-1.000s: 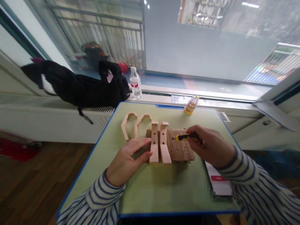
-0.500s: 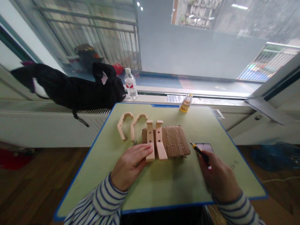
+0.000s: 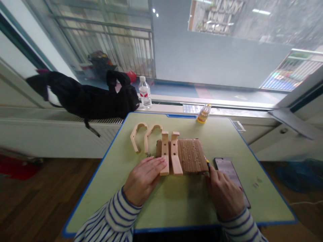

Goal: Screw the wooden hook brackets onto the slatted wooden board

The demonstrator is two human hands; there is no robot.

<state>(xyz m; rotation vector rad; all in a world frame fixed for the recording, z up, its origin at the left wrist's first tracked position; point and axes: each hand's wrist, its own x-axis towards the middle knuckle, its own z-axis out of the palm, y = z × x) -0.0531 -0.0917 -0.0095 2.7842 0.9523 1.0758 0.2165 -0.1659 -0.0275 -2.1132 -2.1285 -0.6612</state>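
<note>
My left hand has its fingers over the lower end of a pale wooden bracket, gripping it against a brown corrugated cardboard block. Beside it lies a second wooden bracket, also across the cardboard; both have two dark holes and a raised top end. My right hand is closed around a black-and-yellow screwdriver at the block's right edge, its tip not visible. Small bits, perhaps screws, dot the cardboard. Two curved wooden hooks lie to the left.
A phone lies right of the cardboard, partly behind my right hand. At the table's far edge stands a bottle of amber liquid. A water bottle and a black bag sit on the windowsill.
My right hand has moved left with the screwdriver, from over the phone to the cardboard's right edge, uncovering more of the phone. My left hand stays on the bracket.
</note>
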